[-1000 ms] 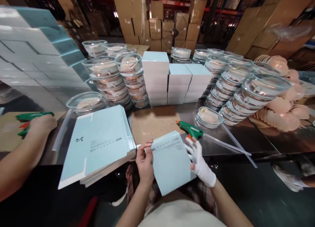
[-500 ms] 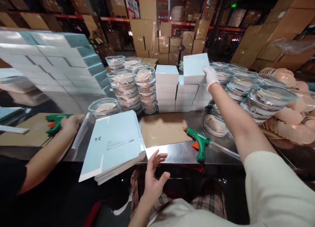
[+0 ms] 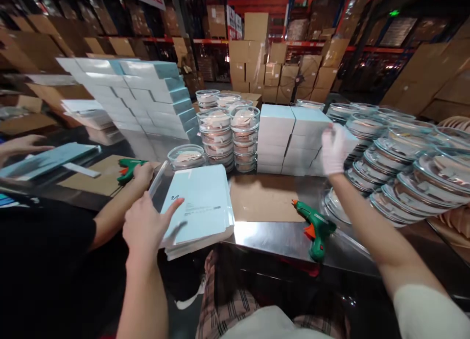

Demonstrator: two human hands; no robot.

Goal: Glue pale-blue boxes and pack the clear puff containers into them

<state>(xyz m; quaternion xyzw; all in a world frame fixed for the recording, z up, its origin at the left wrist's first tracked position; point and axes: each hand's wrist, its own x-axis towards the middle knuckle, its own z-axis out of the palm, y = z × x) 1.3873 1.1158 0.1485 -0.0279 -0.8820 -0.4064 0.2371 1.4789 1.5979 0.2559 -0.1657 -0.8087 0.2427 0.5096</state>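
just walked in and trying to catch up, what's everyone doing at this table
A person has their bare left hand open at the left edge of a stack of pale blue printed sheets. Their gloved right hand is at the blue-topped white boxes; blur hides whether it touches one. A green glue gun lies on the metal table, unheld. To the left, a co-worker's hand is on another glue gun.
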